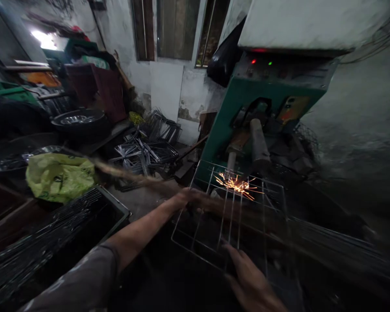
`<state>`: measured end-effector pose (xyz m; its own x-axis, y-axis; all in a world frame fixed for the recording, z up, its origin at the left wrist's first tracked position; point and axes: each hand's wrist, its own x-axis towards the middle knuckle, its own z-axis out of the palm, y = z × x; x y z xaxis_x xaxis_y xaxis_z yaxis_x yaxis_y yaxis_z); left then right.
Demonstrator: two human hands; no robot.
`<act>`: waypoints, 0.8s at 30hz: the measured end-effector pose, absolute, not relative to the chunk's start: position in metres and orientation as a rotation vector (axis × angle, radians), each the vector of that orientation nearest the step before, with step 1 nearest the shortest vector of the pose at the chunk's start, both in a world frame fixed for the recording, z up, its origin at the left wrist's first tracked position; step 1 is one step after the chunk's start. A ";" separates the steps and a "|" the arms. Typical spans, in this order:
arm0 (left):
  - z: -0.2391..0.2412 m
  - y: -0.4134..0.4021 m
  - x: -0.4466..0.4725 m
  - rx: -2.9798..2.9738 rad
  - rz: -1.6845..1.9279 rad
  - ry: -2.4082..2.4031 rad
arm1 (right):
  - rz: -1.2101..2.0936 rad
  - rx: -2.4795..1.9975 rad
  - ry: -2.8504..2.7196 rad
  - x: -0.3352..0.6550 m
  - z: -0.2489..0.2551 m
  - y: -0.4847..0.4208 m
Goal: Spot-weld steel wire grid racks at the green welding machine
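A wire rack [240, 216] of thin metal rods lies tilted in front of a green spot welding machine [279, 89]. Orange sparks [237, 185] spray from the rack's far part, just below the machine's narrow electrode [231, 161]. My left hand [190, 198] is closed at the rack's left side, its fingers dim and partly hidden. At the near edge, my right hand [248, 275] grips the rack between thumb and fingers. A thick grey cylinder arm [260, 145] juts out from the machine above the rack.
Left of me a bin [115, 203] holds dark metal rods, with a yellow-green plastic bag [60, 175] behind it. Bent wire pieces [143, 151] are heaped on the floor near the wall. A long pole-like shape [133, 177], blurred, crosses behind my left hand.
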<state>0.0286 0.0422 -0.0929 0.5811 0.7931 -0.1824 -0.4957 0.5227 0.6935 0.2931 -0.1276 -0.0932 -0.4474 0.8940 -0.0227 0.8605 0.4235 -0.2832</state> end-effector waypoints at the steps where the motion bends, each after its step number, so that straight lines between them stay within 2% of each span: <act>1: -0.092 0.042 0.029 0.629 0.817 0.522 | 0.399 -1.577 -2.549 0.292 -0.091 -0.127; 14: -0.086 0.042 0.029 0.636 0.825 0.543 | 0.430 -1.546 -2.499 0.286 -0.065 -0.125; 19: -0.087 0.041 0.030 0.647 0.837 0.555 | 0.500 -1.659 -2.555 0.285 -0.060 -0.122; 24: -0.078 0.052 0.033 0.624 0.925 0.531 | 0.422 -1.611 -2.546 0.297 -0.049 -0.098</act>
<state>0.0332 0.0524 -0.0780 0.5003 0.8523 -0.1525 -0.5610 0.4532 0.6927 0.2971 -0.0983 -0.0494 -0.4353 0.8980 -0.0636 0.8705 0.4019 -0.2840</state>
